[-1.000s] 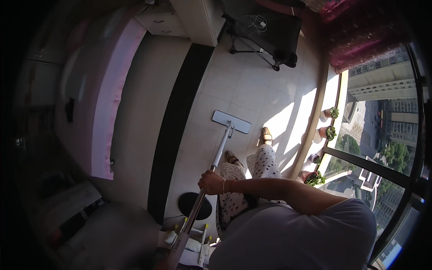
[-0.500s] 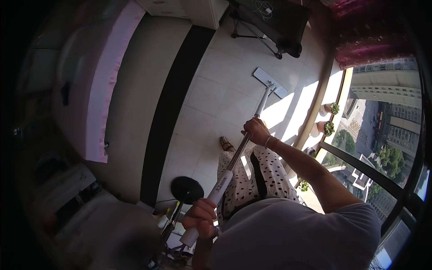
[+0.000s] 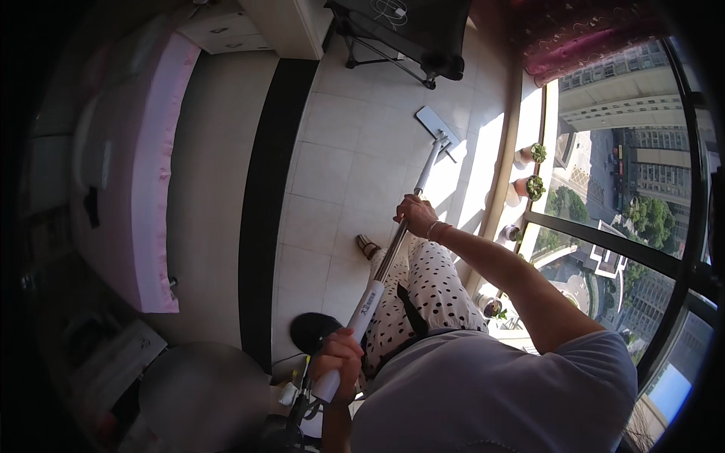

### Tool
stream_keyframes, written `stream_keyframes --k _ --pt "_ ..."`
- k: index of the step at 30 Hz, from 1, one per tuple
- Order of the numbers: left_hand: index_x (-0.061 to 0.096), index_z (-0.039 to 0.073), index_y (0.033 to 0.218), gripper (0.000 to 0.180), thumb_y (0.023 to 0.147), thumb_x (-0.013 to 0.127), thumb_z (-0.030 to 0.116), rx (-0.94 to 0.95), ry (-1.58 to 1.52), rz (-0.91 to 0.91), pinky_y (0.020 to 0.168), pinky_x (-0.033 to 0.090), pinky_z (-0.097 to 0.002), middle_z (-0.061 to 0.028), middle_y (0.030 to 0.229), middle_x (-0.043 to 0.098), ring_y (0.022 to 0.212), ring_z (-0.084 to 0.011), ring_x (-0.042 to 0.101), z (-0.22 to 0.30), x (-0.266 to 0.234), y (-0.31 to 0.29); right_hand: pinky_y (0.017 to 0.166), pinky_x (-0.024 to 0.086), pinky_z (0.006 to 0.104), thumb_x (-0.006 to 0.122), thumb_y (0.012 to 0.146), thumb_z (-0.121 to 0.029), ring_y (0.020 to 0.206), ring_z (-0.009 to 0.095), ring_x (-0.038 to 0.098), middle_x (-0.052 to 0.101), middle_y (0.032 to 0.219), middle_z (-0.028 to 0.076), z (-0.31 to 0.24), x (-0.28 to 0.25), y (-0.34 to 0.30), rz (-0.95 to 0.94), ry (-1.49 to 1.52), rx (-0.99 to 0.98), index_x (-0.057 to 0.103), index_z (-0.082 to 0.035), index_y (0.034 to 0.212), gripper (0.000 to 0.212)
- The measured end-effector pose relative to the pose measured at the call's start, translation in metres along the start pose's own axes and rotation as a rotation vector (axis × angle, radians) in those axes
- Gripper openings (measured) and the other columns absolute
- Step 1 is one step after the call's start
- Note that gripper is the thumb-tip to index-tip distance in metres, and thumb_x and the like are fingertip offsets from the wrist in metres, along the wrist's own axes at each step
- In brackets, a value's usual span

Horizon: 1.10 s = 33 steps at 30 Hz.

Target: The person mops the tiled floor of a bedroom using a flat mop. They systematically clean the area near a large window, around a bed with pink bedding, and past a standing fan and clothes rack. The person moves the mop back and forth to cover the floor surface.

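A flat mop (image 3: 371, 298) with a white and metal pole slants across in front of me. Near the pole's top end, my left hand (image 3: 337, 361) is wrapped round the thick white grip. Farther down, my right hand (image 3: 418, 216) closes round the pole by its thinner white section; a bracelet circles that wrist. The rectangular mop head (image 3: 436, 126) lies on the pale tiled floor (image 3: 330, 170), partly at the edge of a sunlit patch. Below the pole are my dotted trousers and one sandalled foot (image 3: 368, 246).
A black folding cot (image 3: 408, 34) with a white cable on it stands ahead. Potted plants (image 3: 534, 188) line the window ledge at right. A bed with a pink cover (image 3: 151, 204) is at left. A round black object (image 3: 313, 331) sits beside my left hand.
The view has shifted, so the cot and window sit farther left. The mop head has turned to a steeper slant on the floor. Both hands keep their hold on the pole.
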<state>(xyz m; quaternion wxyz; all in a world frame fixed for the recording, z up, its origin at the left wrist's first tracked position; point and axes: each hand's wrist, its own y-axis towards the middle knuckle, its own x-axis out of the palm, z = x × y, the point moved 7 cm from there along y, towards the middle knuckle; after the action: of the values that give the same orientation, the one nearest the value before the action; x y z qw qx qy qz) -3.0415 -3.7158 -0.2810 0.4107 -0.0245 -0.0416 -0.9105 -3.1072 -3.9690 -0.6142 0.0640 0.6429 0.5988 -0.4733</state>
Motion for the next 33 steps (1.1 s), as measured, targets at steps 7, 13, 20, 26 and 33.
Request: stream_keyframes --k 7,13,20,26,33 --pt "0.046 0.011 0.075 0.021 0.090 0.049 0.025 -0.068 0.326 0.355 0.079 0.044 -0.0480 -0.0032 0.060 0.032 0.063 -0.0203 0.043 0.140 -0.117 -0.100 0.088 0.039 0.0482 0.066 0.089 -0.035 0.113 0.023 0.048 0.061 0.098 0.001 -0.232 0.085 -0.054 -0.246 0.163 -0.284 0.068 -0.015 0.091 0.020" --pt "0.045 0.015 0.076 0.022 0.094 0.043 0.027 0.201 0.281 0.405 0.067 0.039 -0.0418 0.0004 0.059 0.032 0.063 -0.0177 0.042 0.190 -0.140 -0.117 0.076 0.055 0.0435 0.063 0.086 -0.031 0.098 0.025 0.062 0.066 0.088 0.004 -0.303 0.092 -0.068 -0.211 0.028 -0.606 0.067 -0.011 0.086 0.021" --pt "0.043 0.014 0.077 0.020 0.091 0.052 0.025 0.267 0.000 0.463 0.064 0.038 -0.0380 0.0000 0.064 0.041 0.060 -0.0161 0.040 0.139 -0.063 -0.055 0.074 0.056 0.0418 0.062 0.088 -0.032 0.098 0.022 0.062 0.064 0.084 0.003 -0.197 0.019 -0.048 -0.176 0.047 -0.476 0.065 -0.011 0.082 0.022" --pt "0.041 0.013 0.081 0.014 0.092 0.050 0.009 0.330 -0.093 0.063 0.069 0.049 -0.0375 0.0011 0.060 0.047 0.055 -0.0113 0.046 0.005 0.094 0.063 0.092 0.047 0.0450 0.069 0.083 -0.025 0.117 0.024 0.054 0.061 0.110 0.006 0.031 -0.106 -0.008 0.157 -0.074 0.014 0.062 -0.011 0.102 0.024" --pt "0.048 0.007 0.080 0.023 0.081 0.065 -0.009 0.266 -0.194 -0.217 0.091 0.049 -0.0458 -0.0047 0.072 0.057 0.071 -0.0191 0.061 -0.056 0.183 0.126 0.100 0.045 0.0454 0.062 0.091 -0.025 0.135 0.027 0.043 0.051 0.140 0.007 0.147 -0.160 0.006 0.311 -0.092 0.228 0.060 -0.012 0.119 0.031"
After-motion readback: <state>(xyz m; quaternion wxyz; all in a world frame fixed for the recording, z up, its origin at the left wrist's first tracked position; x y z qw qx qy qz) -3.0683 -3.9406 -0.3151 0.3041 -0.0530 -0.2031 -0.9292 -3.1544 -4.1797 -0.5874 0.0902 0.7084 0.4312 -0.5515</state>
